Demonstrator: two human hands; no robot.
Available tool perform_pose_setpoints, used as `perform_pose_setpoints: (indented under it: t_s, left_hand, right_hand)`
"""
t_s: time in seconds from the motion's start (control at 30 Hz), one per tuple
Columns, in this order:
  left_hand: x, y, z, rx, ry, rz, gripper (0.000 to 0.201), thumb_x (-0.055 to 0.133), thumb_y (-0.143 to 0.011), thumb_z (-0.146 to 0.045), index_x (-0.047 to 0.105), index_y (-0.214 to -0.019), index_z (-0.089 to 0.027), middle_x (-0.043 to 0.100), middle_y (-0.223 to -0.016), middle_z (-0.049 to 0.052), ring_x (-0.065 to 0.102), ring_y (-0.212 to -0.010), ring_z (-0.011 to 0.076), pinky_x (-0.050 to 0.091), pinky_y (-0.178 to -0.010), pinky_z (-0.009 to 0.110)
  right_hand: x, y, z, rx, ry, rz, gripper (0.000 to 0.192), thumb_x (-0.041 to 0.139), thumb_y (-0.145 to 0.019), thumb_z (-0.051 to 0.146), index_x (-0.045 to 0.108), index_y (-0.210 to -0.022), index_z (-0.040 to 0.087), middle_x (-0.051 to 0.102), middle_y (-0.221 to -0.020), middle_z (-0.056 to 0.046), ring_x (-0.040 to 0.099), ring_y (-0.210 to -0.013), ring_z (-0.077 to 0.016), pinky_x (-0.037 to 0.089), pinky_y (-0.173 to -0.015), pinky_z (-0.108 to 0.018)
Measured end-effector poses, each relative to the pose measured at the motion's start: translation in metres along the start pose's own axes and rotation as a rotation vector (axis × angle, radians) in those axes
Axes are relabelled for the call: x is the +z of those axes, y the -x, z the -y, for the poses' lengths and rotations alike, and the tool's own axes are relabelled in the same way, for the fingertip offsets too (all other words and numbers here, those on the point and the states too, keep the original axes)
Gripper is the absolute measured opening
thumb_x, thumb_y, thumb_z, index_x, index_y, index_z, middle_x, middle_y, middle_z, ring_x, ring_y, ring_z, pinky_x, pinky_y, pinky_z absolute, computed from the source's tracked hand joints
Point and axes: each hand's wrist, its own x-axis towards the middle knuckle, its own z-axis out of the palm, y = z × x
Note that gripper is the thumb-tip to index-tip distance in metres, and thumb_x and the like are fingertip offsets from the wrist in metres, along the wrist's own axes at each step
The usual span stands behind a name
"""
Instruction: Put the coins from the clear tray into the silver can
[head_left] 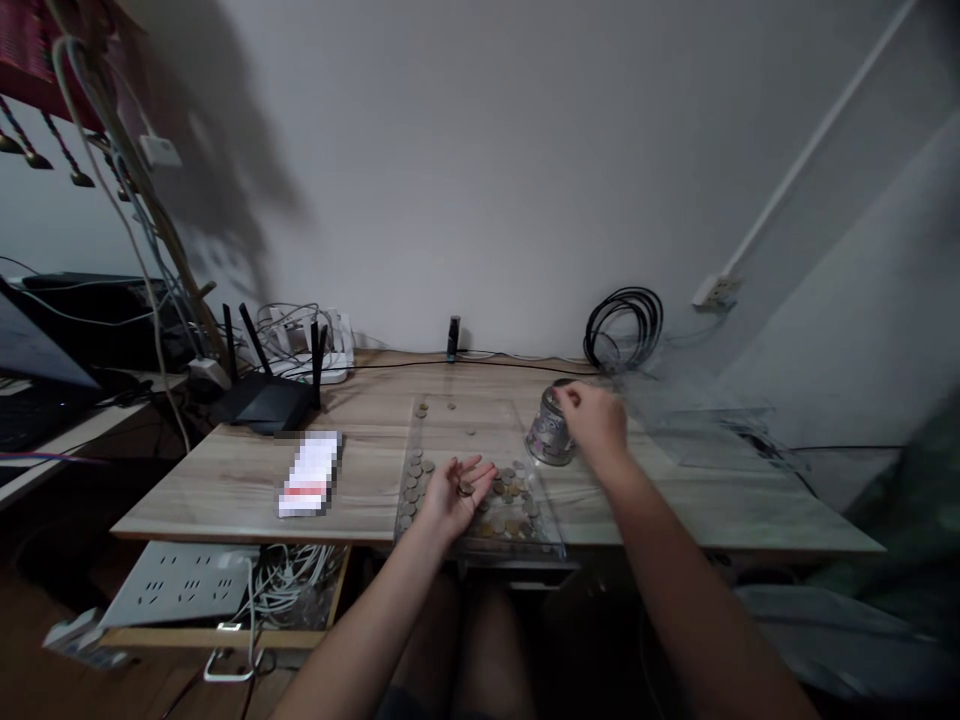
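Pale wall [465,180] fills the upper part of the frame behind a wood-patterned tabletop [360,430]. At the left of the frame stand a black router [262,402] and, nearer, a bright phone-like device [309,475], its screen pixelated. Below it, at the lower left, an open drawer [225,638] holds a white power strip [187,585] and tangled white cables [296,580]. A coil of black cable [624,325] leans against the wall right of centre.

Near the centre, a clear tray [491,412] carries many coins [514,490], most of them along its left side and in its lower right part. Over it, the left hand [454,505] lies palm up, fingers spread, with coins in the palm. Just right of the tray's upper part, a patterned tin [549,435] stands upright. The right hand [596,415] is at its top, fingers drawn together; I cannot tell whether they pinch anything.
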Motion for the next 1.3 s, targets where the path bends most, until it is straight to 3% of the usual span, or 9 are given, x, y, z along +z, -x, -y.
perform_pose_setpoints:
  t_s: [0.17, 0.3, 0.67, 0.77, 0.87, 0.97, 1.03, 1.17, 1.3]
  left_hand:
    - [-0.001, -0.002, 0.001, -0.005, -0.046, -0.011, 0.035, 0.039, -0.080, -0.022, 0.052, -0.106, -0.003, 0.062, -0.092, 0.020, 0.061, -0.090, 0.0241, 0.050, -0.067, 0.029]
    - [-0.002, -0.002, 0.001, 0.016, -0.045, -0.007, 0.034, 0.039, -0.080, -0.022, 0.053, -0.102, -0.001, 0.062, -0.090, 0.022, 0.061, -0.088, 0.0238, 0.049, -0.066, 0.026]
    - [-0.001, 0.000, 0.001, 0.017, -0.038, -0.002, 0.040, 0.037, -0.082, -0.026, 0.050, -0.111, -0.001, 0.061, -0.093, 0.022, 0.060, -0.088, 0.0232, 0.049, -0.067, 0.027]
    - [0.000, 0.001, -0.001, 0.011, -0.014, 0.002, 0.042, 0.035, -0.084, -0.030, 0.048, -0.112, -0.002, 0.060, -0.094, 0.021, 0.061, -0.087, 0.0231, 0.049, -0.065, 0.027]
    - [0.002, 0.003, -0.002, 0.033, 0.029, 0.004, 0.046, 0.034, -0.084, -0.037, 0.047, -0.113, -0.004, 0.060, -0.092, 0.020, 0.061, -0.083, 0.0228, 0.048, -0.065, 0.029]
    - [0.003, 0.004, -0.003, 0.064, 0.029, 0.002, 0.048, 0.032, -0.085, -0.039, 0.048, -0.113, -0.004, 0.061, -0.076, 0.014, 0.061, -0.067, 0.0191, 0.046, -0.061, 0.028]
    - [0.003, 0.003, -0.003, 0.066, -0.002, 0.000, 0.047, 0.031, -0.085, -0.037, 0.050, -0.113, -0.004, 0.060, -0.066, 0.010, 0.058, -0.057, 0.0170, 0.045, -0.057, 0.028]
    - [0.002, 0.001, -0.002, 0.055, -0.007, -0.007, 0.044, 0.030, -0.086, -0.034, 0.052, -0.110, -0.003, 0.059, -0.065, 0.010, 0.057, -0.056, 0.0161, 0.045, -0.058, 0.027]
    - [0.000, -0.001, 0.000, 0.027, 0.033, 0.010, 0.045, 0.033, -0.085, -0.034, 0.050, -0.112, -0.003, 0.061, -0.088, 0.019, 0.061, -0.078, 0.0209, 0.047, -0.065, 0.029]
  right_hand:
    - [-0.007, -0.056, -0.042, 0.156, 0.108, 0.154, 0.026, 0.051, -0.072, 0.036, 0.069, -0.076, 0.018, 0.066, -0.081, -0.009, 0.058, -0.074, -0.0208, 0.036, -0.055, -0.026]
    - [-0.005, -0.057, -0.036, 0.182, 0.159, 0.225, 0.026, 0.053, -0.069, 0.038, 0.070, -0.078, 0.022, 0.066, -0.084, -0.009, 0.059, -0.077, -0.0223, 0.039, -0.057, -0.028]
    - [0.004, -0.056, -0.035, 0.168, 0.177, 0.181, 0.027, 0.052, -0.071, 0.039, 0.070, -0.079, 0.020, 0.066, -0.083, -0.010, 0.059, -0.076, -0.0221, 0.040, -0.059, -0.028]
    - [-0.005, -0.042, -0.020, 0.103, 0.145, 0.089, 0.031, 0.047, -0.076, 0.039, 0.069, -0.087, 0.021, 0.065, -0.087, -0.010, 0.058, -0.078, -0.0218, 0.039, -0.061, -0.029]
    - [-0.006, 0.001, 0.014, -0.142, 0.008, 0.055, 0.033, 0.039, -0.082, 0.036, 0.067, -0.091, 0.021, 0.064, -0.089, -0.008, 0.056, -0.079, -0.0185, 0.039, -0.064, -0.027]
    - [0.008, 0.059, 0.048, -0.534, -0.150, 0.343, 0.025, 0.043, -0.082, 0.032, 0.066, -0.089, 0.023, 0.062, -0.088, -0.005, 0.055, -0.082, -0.0162, 0.040, -0.069, -0.026]
    - [0.019, 0.089, 0.061, -0.684, -0.216, 0.452, 0.022, 0.045, -0.082, 0.027, 0.064, -0.091, 0.022, 0.061, -0.091, -0.005, 0.053, -0.088, -0.0159, 0.040, -0.074, -0.026]
    - [0.027, 0.101, 0.063, -0.693, -0.264, 0.429, 0.022, 0.043, -0.082, 0.020, 0.063, -0.089, 0.019, 0.061, -0.088, -0.005, 0.052, -0.089, -0.0159, 0.040, -0.076, -0.027]
    - [0.009, 0.058, 0.041, -0.492, -0.312, 0.238, 0.023, 0.042, -0.082, 0.024, 0.065, -0.084, 0.018, 0.063, -0.083, -0.006, 0.054, -0.077, -0.0150, 0.040, -0.070, -0.026]
